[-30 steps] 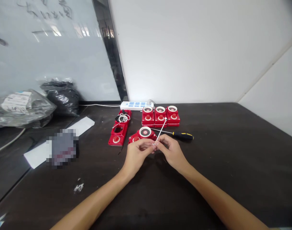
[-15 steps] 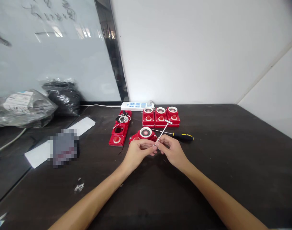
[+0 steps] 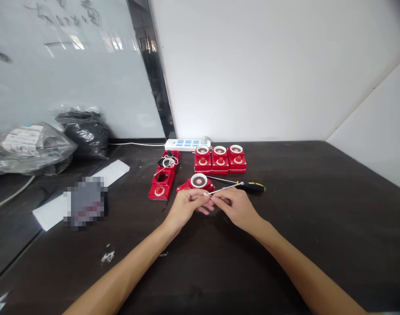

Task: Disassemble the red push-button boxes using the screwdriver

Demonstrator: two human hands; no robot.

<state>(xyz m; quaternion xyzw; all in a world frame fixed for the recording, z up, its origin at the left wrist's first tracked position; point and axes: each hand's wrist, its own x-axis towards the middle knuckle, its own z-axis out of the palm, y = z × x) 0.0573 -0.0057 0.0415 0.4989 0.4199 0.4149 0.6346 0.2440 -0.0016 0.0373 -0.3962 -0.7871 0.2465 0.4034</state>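
Observation:
My left hand [image 3: 189, 206] is closed, thumb and fingers pinching the tip end of a thin metal T-handle wrench [image 3: 226, 188]. The wrench's shaft slants up to the right, across the top of my right hand [image 3: 236, 206]. That hand is closed as well, its fingertips meeting the left ones at the wrench tip; anything small between them is too hidden to make out. Just behind my left fingers lies a red alarm unit [image 3: 199, 181] with a white-ringed round speaker, its lower part covered by the hand. A yellow-and-black screwdriver [image 3: 252, 187] lies beyond my right hand.
Several assembled red units [image 3: 220, 161] stand in a row at the back, by a white power strip [image 3: 187, 145]. An opened red housing [image 3: 161, 179] with loose wires lies left. Further left are white paper [image 3: 117, 171], a blurred-out object [image 3: 88, 202] and plastic bags [image 3: 83, 131].
The T-handle wrench has tipped down to the right, from steeply upright to nearly level, its crossbar now by the screwdriver. My hands remain together in almost the same place.

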